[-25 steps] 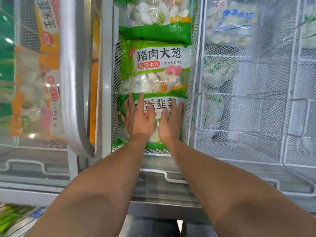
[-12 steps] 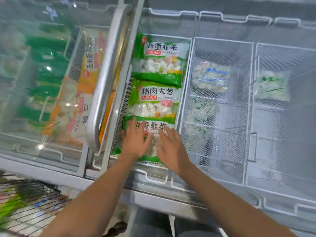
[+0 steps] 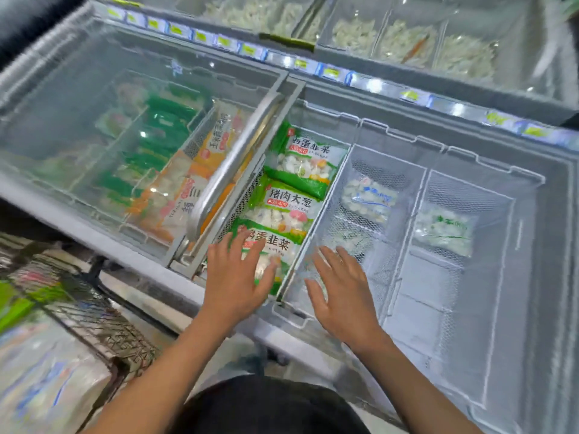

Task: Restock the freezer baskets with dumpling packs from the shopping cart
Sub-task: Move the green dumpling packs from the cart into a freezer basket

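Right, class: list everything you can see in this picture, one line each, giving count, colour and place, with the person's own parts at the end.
green packs: three, green and white, in a row in the open basket by the lid's edge
clear packs: two, see-through with white dumplings, one in each of the two baskets to the right
orange packs: at least two, orange and white, under the glass lid
dark green packs: several, blurred, under the lid further left
lid handle: one, silver, on the sliding lid's edge
baskets: white wire, inside the freezer
cart: one, dark wire, lower left, holding packs
left hand: open, over the nearest green pack
right hand: open, over the next basket's near end
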